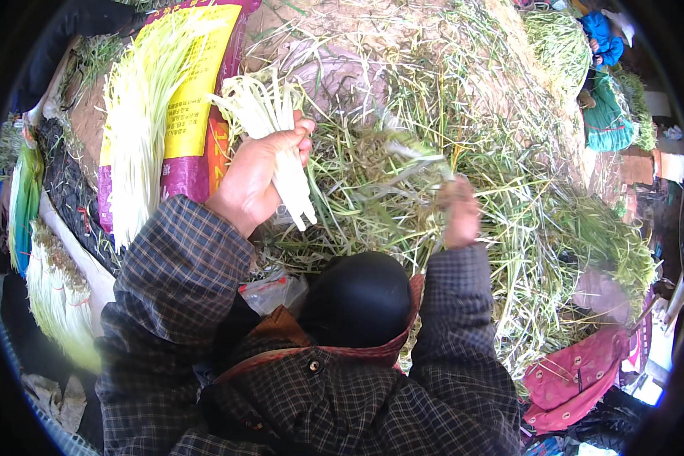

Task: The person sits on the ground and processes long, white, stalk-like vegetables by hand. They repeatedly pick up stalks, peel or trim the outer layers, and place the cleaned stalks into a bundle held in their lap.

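My left hand is closed around a small bunch of pale, blanched chive-like stalks. Their thick white ends point down toward me, and the loose ends fan out beyond my fingers. To the right, my right hand is blurred by motion, its fingers closed on a few green and whitish stalks with a fuzzy brownish part. Beneath both hands spreads a thick litter of green and straw-coloured leaves. Left of my left hand, a long pile of blanched stalks lies on a purple and yellow printed sack.
Tied blanched bundles with brown root ends lie at far left, beside a green and blue wrapped bundle. A red patterned cloth is at lower right. A person in blue sits at upper right near heaped greens.
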A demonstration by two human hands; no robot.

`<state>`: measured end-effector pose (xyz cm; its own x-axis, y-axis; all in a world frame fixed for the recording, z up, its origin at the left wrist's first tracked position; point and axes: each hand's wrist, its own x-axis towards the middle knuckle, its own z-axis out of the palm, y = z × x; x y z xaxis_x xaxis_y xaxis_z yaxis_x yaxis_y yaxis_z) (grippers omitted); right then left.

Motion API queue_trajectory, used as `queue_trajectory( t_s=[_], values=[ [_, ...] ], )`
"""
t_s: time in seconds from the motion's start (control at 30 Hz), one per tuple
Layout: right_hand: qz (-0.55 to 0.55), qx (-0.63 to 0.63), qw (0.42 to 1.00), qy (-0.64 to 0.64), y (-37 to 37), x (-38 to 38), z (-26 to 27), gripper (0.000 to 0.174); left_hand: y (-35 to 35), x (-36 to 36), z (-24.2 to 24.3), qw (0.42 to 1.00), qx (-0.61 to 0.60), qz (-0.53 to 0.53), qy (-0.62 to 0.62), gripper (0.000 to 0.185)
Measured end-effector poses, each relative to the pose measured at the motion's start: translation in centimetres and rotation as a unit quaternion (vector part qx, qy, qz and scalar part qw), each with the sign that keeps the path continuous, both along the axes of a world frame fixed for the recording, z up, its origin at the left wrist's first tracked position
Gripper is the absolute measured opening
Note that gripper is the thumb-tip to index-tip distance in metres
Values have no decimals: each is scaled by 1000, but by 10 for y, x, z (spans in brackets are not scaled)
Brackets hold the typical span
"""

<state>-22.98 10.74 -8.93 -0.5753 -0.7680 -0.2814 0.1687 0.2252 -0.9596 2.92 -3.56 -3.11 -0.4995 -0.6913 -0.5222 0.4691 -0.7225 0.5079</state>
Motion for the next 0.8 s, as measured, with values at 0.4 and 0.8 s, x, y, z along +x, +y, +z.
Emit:
queue_trajectory(
  t_s=[0.4, 0.8],
  values=[
    [4, 24, 988, 150, 45, -4, 66, 13, 18, -17, 16, 989, 72, -1, 132, 13],
    [82, -141, 985, 51, 49, 46, 75, 13, 29, -33, 22, 997, -20, -20, 75, 22]
  ],
)
